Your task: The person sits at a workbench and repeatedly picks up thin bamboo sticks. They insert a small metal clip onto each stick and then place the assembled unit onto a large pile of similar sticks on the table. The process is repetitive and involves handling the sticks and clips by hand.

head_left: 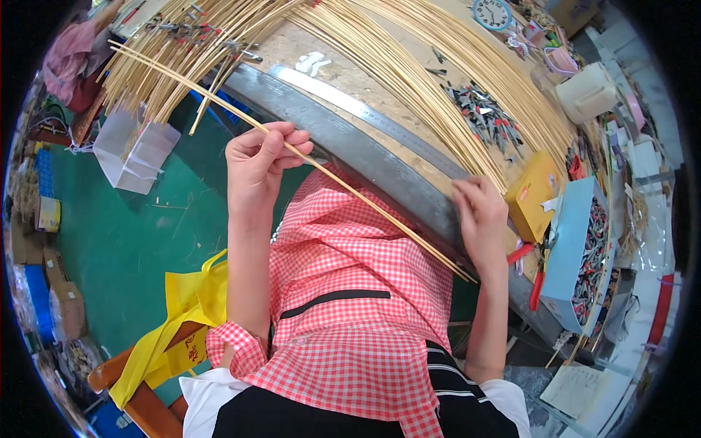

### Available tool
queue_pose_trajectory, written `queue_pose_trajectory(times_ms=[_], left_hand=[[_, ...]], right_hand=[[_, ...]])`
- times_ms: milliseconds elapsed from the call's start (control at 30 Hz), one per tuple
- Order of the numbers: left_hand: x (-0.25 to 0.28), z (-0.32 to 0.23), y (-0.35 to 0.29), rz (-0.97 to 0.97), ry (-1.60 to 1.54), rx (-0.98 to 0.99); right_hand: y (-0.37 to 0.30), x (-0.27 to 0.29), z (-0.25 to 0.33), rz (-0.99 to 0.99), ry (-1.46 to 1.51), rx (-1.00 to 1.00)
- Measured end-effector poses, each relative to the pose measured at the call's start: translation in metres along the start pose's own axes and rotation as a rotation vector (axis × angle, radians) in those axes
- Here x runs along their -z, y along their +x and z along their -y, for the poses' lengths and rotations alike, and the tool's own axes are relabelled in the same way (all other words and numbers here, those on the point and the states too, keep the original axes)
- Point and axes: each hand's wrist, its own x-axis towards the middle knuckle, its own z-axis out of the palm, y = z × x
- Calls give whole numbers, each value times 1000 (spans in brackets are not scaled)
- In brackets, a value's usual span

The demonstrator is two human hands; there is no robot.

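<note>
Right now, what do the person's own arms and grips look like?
Left grip and right grip are bare hands, ungloved, with no rings visible. Left forearm and right forearm are uncovered. A white left sleeve and white right sleeve show below; pink-and-white checked cloth sits near the left forearm's lower end.

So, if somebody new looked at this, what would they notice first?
Probably the bright pink checked apron in the middle, with thin sticks held across it in the left hand. Then come the long pale sticks spread over the table at the top, with a heap of small clips among them. At lower left, a yellow cloth hangs on a wooden chair.
</note>
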Motion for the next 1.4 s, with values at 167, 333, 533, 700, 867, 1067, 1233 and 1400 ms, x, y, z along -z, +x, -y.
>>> queue_pose_trajectory(times_ms=[167, 333, 533, 700, 867, 1067, 1233, 1400], left_hand=[[-4, 0, -2, 22, 61, 2], [-8, 1, -3, 43, 85, -6], [-11, -1, -3, 24, 82, 11], [-13, -1, -4, 12, 57, 28], [-15, 2, -4, 11, 43, 59], [-17, 2, -4, 46, 98, 33], [-15, 4, -4, 35, 110, 41], [-15, 5, -4, 34, 98, 64]], right_hand=[[30, -7, -25, -72, -278, 53], [44, -22, -40, -107, -436, 150], [46, -22, -47, -78, -447, 125], [32, -7, -30, -116, -272, -50], [31, -9, -33, -94, -240, 64], [40, -30, -25, -21, -215, 92], [39, -31, -19, -26, -189, 85], [37, -32, -18, 20, -211, 51]])
